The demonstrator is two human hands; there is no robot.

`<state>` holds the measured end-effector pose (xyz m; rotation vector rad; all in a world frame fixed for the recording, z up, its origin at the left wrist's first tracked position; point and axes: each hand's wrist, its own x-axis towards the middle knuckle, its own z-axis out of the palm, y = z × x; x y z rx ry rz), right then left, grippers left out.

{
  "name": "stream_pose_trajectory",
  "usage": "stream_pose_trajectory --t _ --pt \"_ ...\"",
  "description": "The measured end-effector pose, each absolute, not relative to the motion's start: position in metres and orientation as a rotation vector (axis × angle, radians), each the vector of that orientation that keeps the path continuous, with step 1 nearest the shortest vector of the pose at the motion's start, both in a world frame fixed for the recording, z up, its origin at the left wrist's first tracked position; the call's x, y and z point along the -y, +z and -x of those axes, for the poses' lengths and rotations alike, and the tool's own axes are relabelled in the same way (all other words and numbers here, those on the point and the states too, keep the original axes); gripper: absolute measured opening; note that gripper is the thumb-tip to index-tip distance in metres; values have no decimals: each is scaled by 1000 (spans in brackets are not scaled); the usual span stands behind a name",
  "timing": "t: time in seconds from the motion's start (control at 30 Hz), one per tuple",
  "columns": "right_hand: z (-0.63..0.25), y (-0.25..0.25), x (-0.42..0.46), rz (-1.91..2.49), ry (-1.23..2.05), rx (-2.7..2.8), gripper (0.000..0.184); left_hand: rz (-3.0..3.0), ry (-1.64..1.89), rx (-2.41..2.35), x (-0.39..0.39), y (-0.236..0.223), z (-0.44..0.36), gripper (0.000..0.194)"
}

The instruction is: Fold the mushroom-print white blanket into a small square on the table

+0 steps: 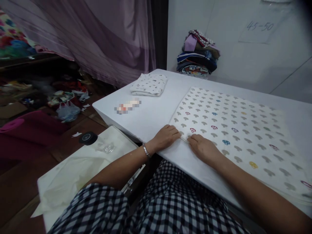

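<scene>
A white cloth with a mushroom print [234, 130] lies spread out and layered on the white table, its near left corner in front of me. My left hand [167, 137] is closed on that corner, fingertips curled over the edge. Just to the right, my right hand [203, 149] pinches the near edge of the same cloth. A short stretch of hem shows between the two hands. The parts of the cloth under the fingers are hidden.
A folded printed cloth [149, 84] and a blurred-out item [128, 106] lie on the table [143, 122]. Left are a lower white surface [73, 169] with a black round object [88, 138], and a pink roll [29, 133]. Folded clothes [197, 55] are stacked by the wall.
</scene>
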<state>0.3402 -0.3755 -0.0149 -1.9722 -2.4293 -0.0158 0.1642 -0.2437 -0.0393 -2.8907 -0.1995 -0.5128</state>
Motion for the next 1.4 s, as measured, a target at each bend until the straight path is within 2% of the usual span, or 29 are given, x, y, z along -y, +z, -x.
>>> stream_pose_trajectory --t 0.3,0.53,0.87,1.2,1.4 --pt "-341 -17 377 2001 40 2295 26 2944 -517 228 244 -36 -163 16" --pt "-341 -23 377 2055 226 2111 25 2920 -483 166 240 -39 -161 18" --pt "-336 -27 380 1933 -205 2404 26 2959 -357 155 246 -29 -155 22" --pt "-331 -27 381 1992 -191 2327 24 2937 -361 131 244 -30 -165 23" --pt "-327 -28 380 1983 -299 2385 24 2959 -413 146 244 -37 -150 19"
